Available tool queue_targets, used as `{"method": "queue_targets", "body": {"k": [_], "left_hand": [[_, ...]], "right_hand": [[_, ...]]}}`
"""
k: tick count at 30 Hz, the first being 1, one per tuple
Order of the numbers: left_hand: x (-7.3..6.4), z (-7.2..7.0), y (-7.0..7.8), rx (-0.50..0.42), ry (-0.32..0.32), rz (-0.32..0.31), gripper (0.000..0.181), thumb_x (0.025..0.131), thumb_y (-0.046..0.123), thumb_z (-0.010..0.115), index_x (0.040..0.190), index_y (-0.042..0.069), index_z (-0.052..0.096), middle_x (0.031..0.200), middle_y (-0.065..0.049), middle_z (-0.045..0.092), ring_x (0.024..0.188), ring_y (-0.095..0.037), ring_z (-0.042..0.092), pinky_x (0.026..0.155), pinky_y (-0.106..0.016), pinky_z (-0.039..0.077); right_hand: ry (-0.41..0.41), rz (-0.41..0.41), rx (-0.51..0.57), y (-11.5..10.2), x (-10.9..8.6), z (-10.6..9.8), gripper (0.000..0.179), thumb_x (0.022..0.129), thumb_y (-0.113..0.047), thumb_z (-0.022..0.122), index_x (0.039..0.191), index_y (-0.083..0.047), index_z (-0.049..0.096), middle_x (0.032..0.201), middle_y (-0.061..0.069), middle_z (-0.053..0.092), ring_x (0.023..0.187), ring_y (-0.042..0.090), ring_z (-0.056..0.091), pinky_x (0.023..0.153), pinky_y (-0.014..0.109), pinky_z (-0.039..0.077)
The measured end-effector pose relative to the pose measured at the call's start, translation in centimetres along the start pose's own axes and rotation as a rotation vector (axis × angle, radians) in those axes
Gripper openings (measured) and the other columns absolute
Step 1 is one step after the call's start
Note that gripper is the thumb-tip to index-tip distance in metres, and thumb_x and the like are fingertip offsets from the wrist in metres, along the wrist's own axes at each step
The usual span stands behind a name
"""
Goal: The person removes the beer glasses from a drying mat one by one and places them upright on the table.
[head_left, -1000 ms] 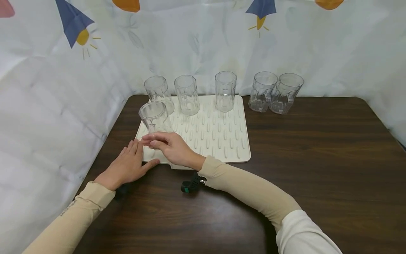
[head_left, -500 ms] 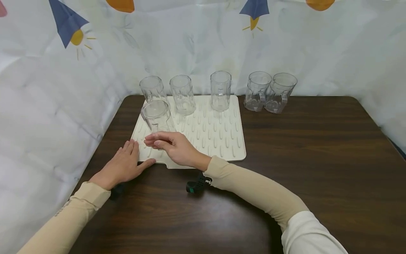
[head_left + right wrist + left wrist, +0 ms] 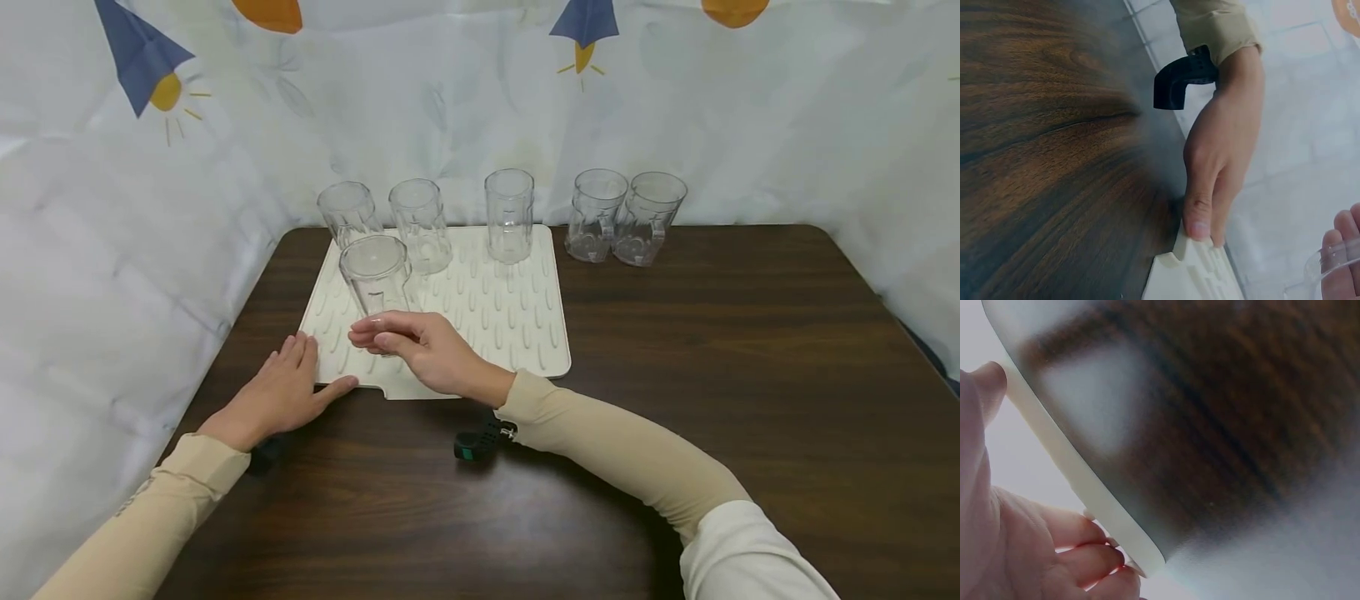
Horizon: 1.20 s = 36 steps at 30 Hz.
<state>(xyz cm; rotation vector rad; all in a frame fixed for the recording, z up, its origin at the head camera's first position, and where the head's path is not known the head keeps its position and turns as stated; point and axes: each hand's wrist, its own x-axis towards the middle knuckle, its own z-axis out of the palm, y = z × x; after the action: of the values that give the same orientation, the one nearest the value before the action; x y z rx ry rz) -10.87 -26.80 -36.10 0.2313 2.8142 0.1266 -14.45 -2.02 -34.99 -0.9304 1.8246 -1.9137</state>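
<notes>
My right hand (image 3: 420, 346) grips a clear mug (image 3: 375, 279) at its near side, over the left half of a white ribbed mat (image 3: 517, 333). In the right wrist view, part of the clear plastic (image 3: 1335, 259) curves round the fingertips. Whether the mug's base touches the mat is hidden. My left hand (image 3: 277, 392) rests on the mat's front left corner, fingers straight and thumb spread along the front edge. Three more clear mugs stand upright along the mat's back: a left one (image 3: 348, 212) partly behind the held mug, a middle one (image 3: 420, 225) and a right one (image 3: 510, 217).
Two clear mugs, one (image 3: 596, 217) beside the mat and another (image 3: 648, 221) close to it, stand on the dark wooden table (image 3: 712, 358), handles facing forward. A patterned white cloth (image 3: 450, 108) hangs behind the table and along its sides.
My right hand has shifted the mug a little to the right over the mat. The left hand stays on the mat's corner. The whole head view has drifted slightly.
</notes>
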Motion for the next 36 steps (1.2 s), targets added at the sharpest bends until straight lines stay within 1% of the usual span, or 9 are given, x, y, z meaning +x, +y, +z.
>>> {"method": "queue_targets", "body": {"k": [5, 14, 20, 23, 26, 31, 33, 36], "left_hand": [[0.1, 0.1, -0.2, 0.0, 0.002, 0.008, 0.111, 0.102, 0.069, 0.043, 0.15, -0.027, 0.02, 0.158, -0.05, 0.018, 0.149, -0.066, 0.017, 0.121, -0.075, 0.021], [0.4, 0.1, -0.4, -0.026, -0.009, -0.002, 0.113, 0.101, 0.07, 0.045, 0.151, -0.028, 0.017, 0.159, -0.05, 0.016, 0.149, -0.066, 0.015, 0.121, -0.075, 0.02], [0.3, 0.1, -0.2, -0.043, -0.02, -0.009, 0.113, 0.101, 0.069, 0.047, 0.151, -0.027, 0.016, 0.159, -0.05, 0.015, 0.15, -0.066, 0.014, 0.121, -0.075, 0.019], [0.3, 0.0, -0.2, -0.07, -0.033, -0.018, 0.114, 0.1, 0.069, 0.048, 0.152, -0.027, 0.013, 0.16, -0.05, 0.012, 0.15, -0.065, 0.012, 0.121, -0.076, 0.016], [0.5, 0.0, -0.3, -0.082, -0.033, -0.015, 0.115, 0.1, 0.07, 0.047, 0.153, -0.026, 0.011, 0.16, -0.05, 0.01, 0.151, -0.065, 0.01, 0.121, -0.076, 0.015], [0.8, -0.1, -0.5, -0.073, 0.021, 0.021, 0.112, 0.102, 0.068, 0.046, 0.152, -0.027, 0.012, 0.16, -0.05, 0.013, 0.15, -0.065, 0.014, 0.121, -0.075, 0.019], [0.8, -0.2, -0.4, -0.082, 0.045, 0.036, 0.11, 0.102, 0.066, 0.047, 0.153, -0.026, 0.013, 0.16, -0.049, 0.013, 0.15, -0.065, 0.015, 0.121, -0.075, 0.02], [0.8, -0.6, -0.1, -0.111, 0.062, 0.05, 0.109, 0.103, 0.064, 0.047, 0.154, -0.025, 0.011, 0.162, -0.048, 0.01, 0.152, -0.063, 0.013, 0.122, -0.074, 0.018]], "right_hand": [[0.008, -0.003, 0.009, -0.4, -0.8, -0.8, 0.03, 0.107, -0.003, 0.05, 0.133, 0.006, 0.064, 0.132, 0.025, 0.07, 0.125, 0.035, 0.07, 0.104, 0.026, 0.058], [0.027, 0.014, 0.011, -0.9, -2.2, -2.4, 0.028, 0.107, -0.003, 0.051, 0.13, 0.004, 0.065, 0.129, 0.024, 0.071, 0.123, 0.033, 0.071, 0.105, 0.029, 0.058], [0.033, 0.038, -0.004, -1.3, -3.7, -3.4, 0.026, 0.107, -0.003, 0.051, 0.128, 0.004, 0.065, 0.126, 0.024, 0.072, 0.121, 0.031, 0.072, 0.105, 0.029, 0.058], [0.04, 0.033, -0.028, -1.4, -4.3, -3.9, 0.025, 0.107, -0.005, 0.052, 0.127, 0.002, 0.066, 0.125, 0.023, 0.074, 0.12, 0.028, 0.073, 0.104, 0.029, 0.058], [0.053, 0.018, -0.052, -1.4, -4.8, -4.4, 0.025, 0.107, -0.005, 0.052, 0.126, 0.002, 0.067, 0.123, 0.022, 0.075, 0.118, 0.027, 0.074, 0.103, 0.03, 0.059], [0.079, -0.007, -0.069, -1.8, -5.5, -5.2, 0.023, 0.107, -0.004, 0.052, 0.124, 0.003, 0.067, 0.119, 0.023, 0.075, 0.116, 0.031, 0.074, 0.103, 0.032, 0.06], [0.09, -0.011, -0.073, -1.9, -5.8, -5.6, 0.023, 0.107, -0.004, 0.052, 0.123, 0.003, 0.067, 0.118, 0.023, 0.075, 0.115, 0.032, 0.074, 0.103, 0.033, 0.06], [0.096, -0.014, -0.092, -1.9, -6.3, -6.1, 0.023, 0.107, -0.004, 0.052, 0.123, 0.002, 0.067, 0.117, 0.022, 0.075, 0.115, 0.032, 0.074, 0.103, 0.033, 0.059]]}}
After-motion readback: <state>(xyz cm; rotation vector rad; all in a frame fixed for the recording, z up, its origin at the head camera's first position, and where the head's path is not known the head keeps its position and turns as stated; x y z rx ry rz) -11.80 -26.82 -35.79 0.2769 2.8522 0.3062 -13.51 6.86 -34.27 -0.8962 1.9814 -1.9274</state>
